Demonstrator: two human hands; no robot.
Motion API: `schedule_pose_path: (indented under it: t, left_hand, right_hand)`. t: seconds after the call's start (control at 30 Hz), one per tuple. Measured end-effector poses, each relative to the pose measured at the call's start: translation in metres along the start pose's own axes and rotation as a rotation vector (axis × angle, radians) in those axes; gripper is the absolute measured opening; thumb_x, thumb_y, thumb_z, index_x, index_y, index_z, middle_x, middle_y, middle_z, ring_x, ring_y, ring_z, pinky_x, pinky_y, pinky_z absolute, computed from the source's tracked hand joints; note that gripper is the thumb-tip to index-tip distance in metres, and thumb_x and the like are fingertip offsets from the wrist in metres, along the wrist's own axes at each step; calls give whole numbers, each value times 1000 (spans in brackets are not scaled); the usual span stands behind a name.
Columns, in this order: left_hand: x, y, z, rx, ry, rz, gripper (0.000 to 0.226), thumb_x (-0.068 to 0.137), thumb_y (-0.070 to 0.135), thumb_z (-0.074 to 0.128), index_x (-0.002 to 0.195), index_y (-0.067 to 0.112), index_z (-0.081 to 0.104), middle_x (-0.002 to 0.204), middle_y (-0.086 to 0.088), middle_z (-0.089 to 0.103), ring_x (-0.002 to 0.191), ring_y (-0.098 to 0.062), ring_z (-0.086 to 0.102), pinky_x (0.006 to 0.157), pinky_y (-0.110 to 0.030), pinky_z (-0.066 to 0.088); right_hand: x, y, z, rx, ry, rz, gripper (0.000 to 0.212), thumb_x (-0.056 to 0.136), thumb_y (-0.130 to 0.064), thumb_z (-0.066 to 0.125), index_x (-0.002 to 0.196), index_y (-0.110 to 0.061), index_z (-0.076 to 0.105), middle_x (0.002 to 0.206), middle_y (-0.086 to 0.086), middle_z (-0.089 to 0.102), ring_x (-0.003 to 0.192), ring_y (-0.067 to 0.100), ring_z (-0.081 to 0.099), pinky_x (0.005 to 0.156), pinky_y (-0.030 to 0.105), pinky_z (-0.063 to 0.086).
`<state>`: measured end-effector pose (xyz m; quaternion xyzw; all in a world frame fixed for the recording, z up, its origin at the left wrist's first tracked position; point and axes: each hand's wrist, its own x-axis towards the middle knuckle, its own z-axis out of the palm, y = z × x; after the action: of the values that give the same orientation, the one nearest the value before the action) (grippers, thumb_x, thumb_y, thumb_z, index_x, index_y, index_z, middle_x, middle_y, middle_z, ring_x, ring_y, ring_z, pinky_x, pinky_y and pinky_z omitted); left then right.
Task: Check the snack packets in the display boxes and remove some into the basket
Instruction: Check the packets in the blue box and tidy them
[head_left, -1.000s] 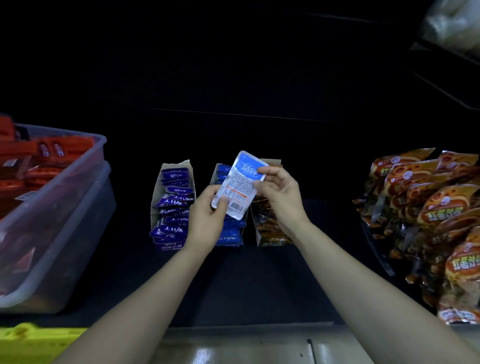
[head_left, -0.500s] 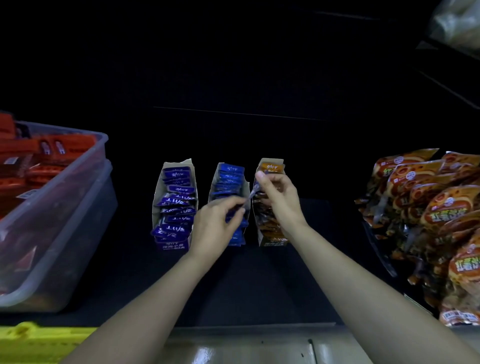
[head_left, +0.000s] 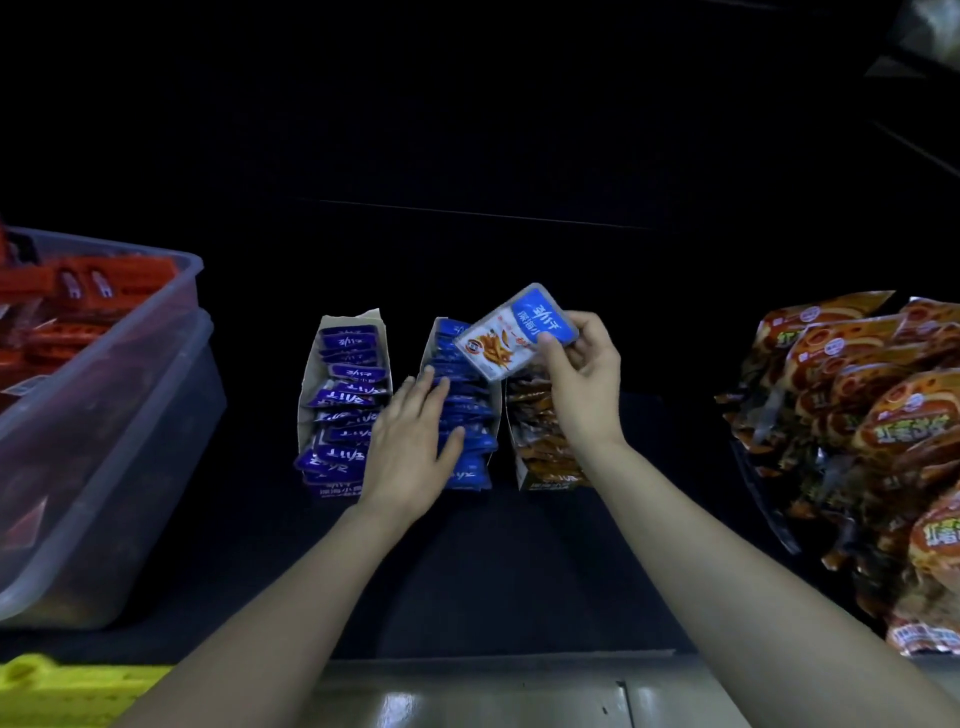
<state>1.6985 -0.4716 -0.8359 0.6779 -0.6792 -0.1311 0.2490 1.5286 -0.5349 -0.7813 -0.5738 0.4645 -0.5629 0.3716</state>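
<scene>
My right hand (head_left: 584, 379) holds a single snack packet (head_left: 517, 332) up above the display boxes. My thumb lies across its front near the right edge, and my fingers are curled behind it. The packet is tilted, its blue band towards the top right and its white part, with a picture of orange strips, towards the lower left. It hangs over the far end of the middle display box (head_left: 427, 358) and the right display box (head_left: 550, 480), clear of both.

My left hand (head_left: 410, 447) is flat and grips nothing. Its fingers are straight and slightly spread, laid over the blue packets (head_left: 470, 415) that stand in a row in the middle display box. Whether my palm also presses on them I cannot tell.

Just beside it, the left display box (head_left: 311, 374) is full of darker blue packets (head_left: 350, 400), and the right one holds brown packets (head_left: 537, 415). All three boxes stand side by side on a dark shelf (head_left: 519, 571).

Well to the left sits a clear plastic tub (head_left: 130, 338) with red packets (head_left: 78, 280) in it. To the right is a heap of orange bags (head_left: 872, 410). A yellow plastic edge (head_left: 67, 686) shows at the bottom left corner, below the shelf.
</scene>
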Motion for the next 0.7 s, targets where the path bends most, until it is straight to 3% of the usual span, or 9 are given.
schedule_pose_path:
  t: [0.13, 0.27, 0.4, 0.5, 0.7]
  left_hand:
    - [1, -5, 6, 19, -55, -27, 64, 102, 41, 42, 156, 21, 16, 164, 6, 4, 151, -14, -1, 120, -39, 8]
    - [1, -7, 8, 3, -33, -9, 62, 102, 39, 44, 155, 21, 18, 164, 5, 6, 150, -13, 0, 120, -36, 5]
    - [1, -9, 8, -10, -16, 11, 61, 101, 38, 45, 154, 20, 22, 163, 5, 9, 150, -14, 2, 119, -35, 5]
    - [2, -10, 10, -19, -6, 23, 61, 100, 38, 47, 153, 19, 25, 163, 4, 13, 150, -14, 6, 119, -35, 6]
    - [3, -17, 14, -34, 20, 46, 62, 99, 38, 50, 152, 16, 28, 160, 2, 22, 148, -14, 13, 119, -35, 12]
  right_hand:
    - [1, 3, 10, -34, -71, -47, 12, 97, -9, 58, 109, -8, 59, 104, 4, 68, 99, 14, 66, 88, 38, 55]
    - [-2, 9, 19, -105, -123, -92, 15, 97, -4, 57, 104, -17, 57, 93, -13, 63, 86, -7, 62, 77, 15, 50]
    - [-1, 25, 30, -207, -175, -144, 13, 98, -10, 56, 101, -23, 60, 95, -10, 65, 89, 4, 64, 77, 28, 54]
    - [1, 40, 36, -276, -201, -146, 9, 99, -16, 56, 103, -14, 64, 91, -6, 65, 80, 4, 61, 69, 23, 48]
    - [1, 58, 47, -451, -227, -187, 13, 95, -12, 61, 103, -10, 71, 99, -1, 61, 93, 19, 61, 83, 38, 52]
